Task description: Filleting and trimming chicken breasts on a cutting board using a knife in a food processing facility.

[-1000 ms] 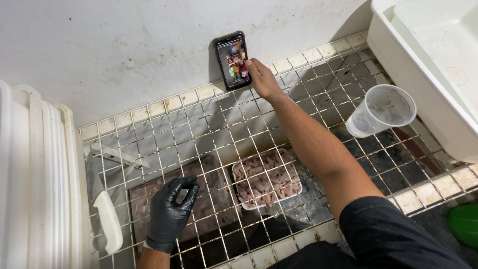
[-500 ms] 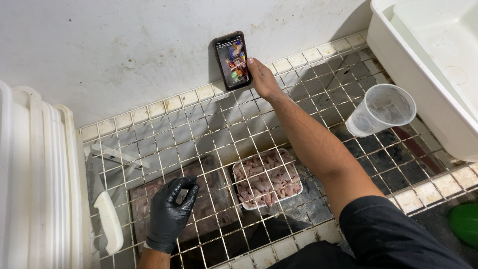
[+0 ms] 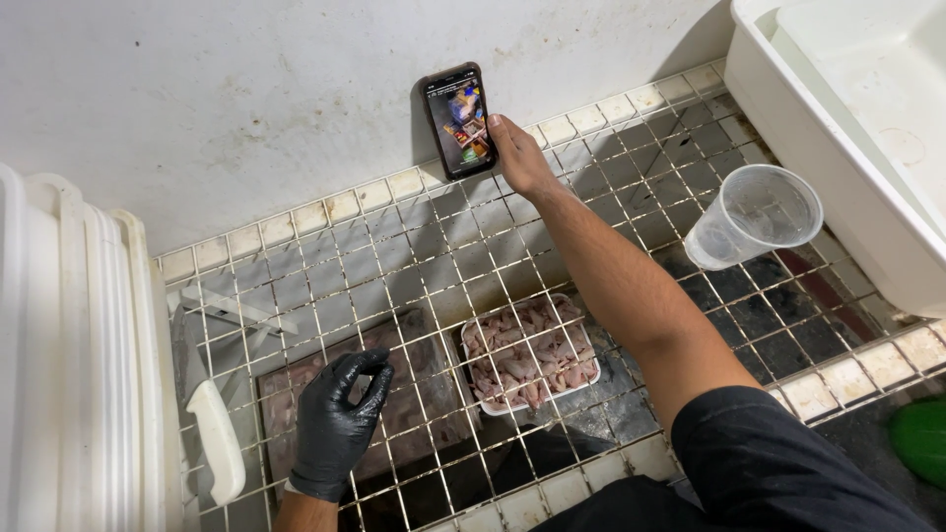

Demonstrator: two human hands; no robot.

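Wire grate (image 3: 414, 256) over a dark pit, stained white wall (image 3: 246, 99).
I log: right hand (image 3: 520, 158) fingertips touching the propped phone (image 3: 458, 120); gloved left hand (image 3: 340, 419) loosely curled, resting on the grate.

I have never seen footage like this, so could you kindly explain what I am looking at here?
This is one view from a camera worn on a person's head, looking down at their own hands over a wire grate by a wall. The bare right hand touches a phone leaning against the wall. The gloved left hand rests on the grate, holding nothing that shows. A tray of raw meat sits below the grate. On it lie a plastic cup and a white-handled knife.
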